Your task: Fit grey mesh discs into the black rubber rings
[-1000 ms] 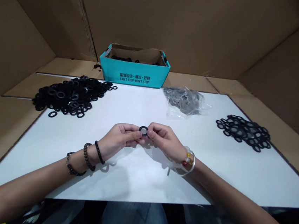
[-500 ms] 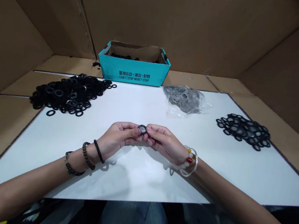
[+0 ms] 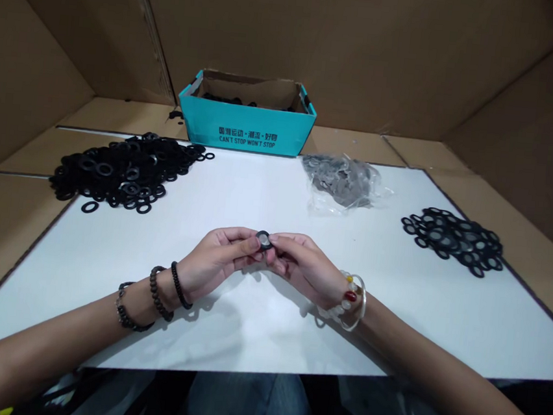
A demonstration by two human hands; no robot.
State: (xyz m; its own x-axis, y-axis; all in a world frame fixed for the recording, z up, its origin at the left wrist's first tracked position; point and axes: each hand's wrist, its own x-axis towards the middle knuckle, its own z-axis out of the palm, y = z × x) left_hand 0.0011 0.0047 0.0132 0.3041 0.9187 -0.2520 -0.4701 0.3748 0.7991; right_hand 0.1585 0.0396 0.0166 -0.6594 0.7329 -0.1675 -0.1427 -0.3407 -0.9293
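A black rubber washer (image 3: 263, 239) sits between my hands above the white board, its face tilted and partly covered by fingertips. My left hand (image 3: 218, 255) pinches it from the left, and my right hand (image 3: 298, 264) pinches it from the right. The two hands almost meet around it. A loose heap of black washers (image 3: 123, 170) lies beyond my left hand, and a smaller heap (image 3: 452, 239) lies off to the right.
A clear plastic bag of grey washers (image 3: 342, 182) lies on the far side of the white board (image 3: 245, 328). Behind it stands a teal cardboard box (image 3: 247, 130) holding black washers. Brown cardboard walls (image 3: 322, 42) surround the work area.
My hands have drawn closer together, and the washer now sits tilted and more covered by my fingers. The whole scene has shifted slightly upward in view.
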